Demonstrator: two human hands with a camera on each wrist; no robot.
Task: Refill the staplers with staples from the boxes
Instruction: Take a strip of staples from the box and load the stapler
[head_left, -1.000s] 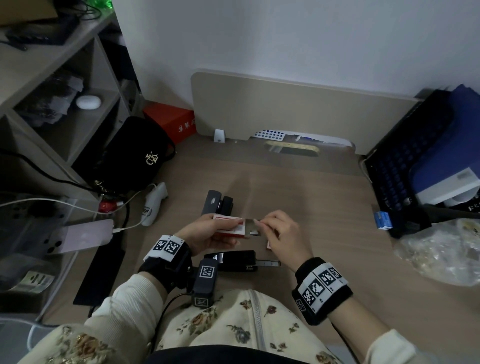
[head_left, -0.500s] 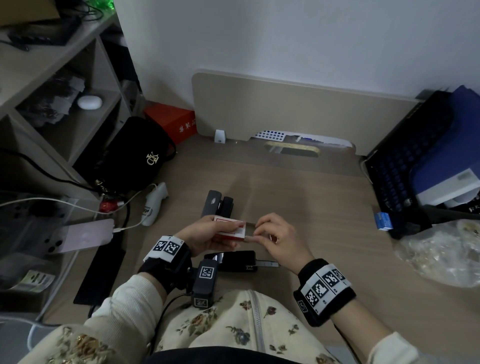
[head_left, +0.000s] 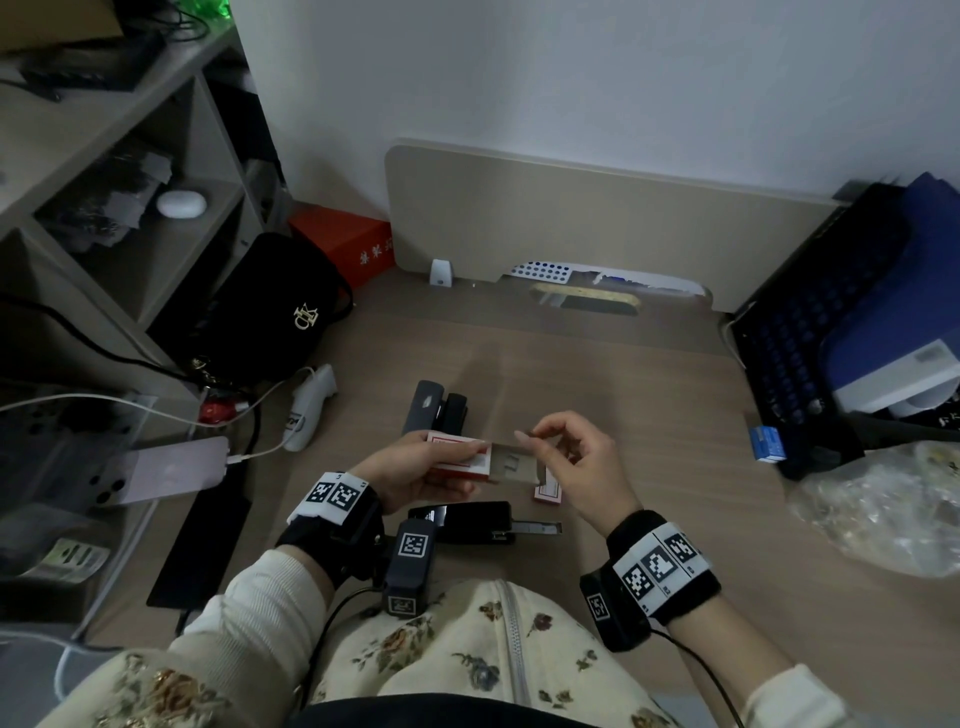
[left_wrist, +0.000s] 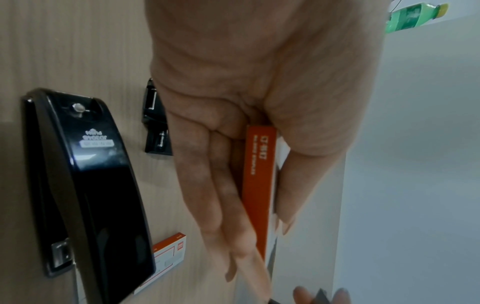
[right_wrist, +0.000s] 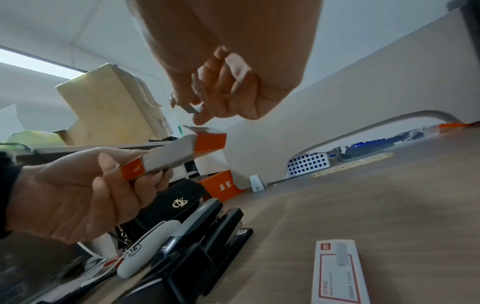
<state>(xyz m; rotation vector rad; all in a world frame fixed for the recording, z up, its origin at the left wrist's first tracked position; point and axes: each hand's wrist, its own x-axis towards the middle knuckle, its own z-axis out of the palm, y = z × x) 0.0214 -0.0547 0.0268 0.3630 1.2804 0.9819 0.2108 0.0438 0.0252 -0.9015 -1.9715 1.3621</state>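
Head view: left hand (head_left: 415, 470) is gripping a red staple box (head_left: 460, 460) above the counter (head_left: 649, 415), its tray sliding out | left wrist view: black stapler (left_wrist: 88, 195) is lying nearby | right wrist view: right hand (right_wrist: 223, 82) is pinching a staple strip (right_wrist: 192, 108).

A wood-grain table (head_left: 649, 395) meets a white wall (head_left: 571, 78) far off; open shelves (head_left: 130, 171) stand at left.
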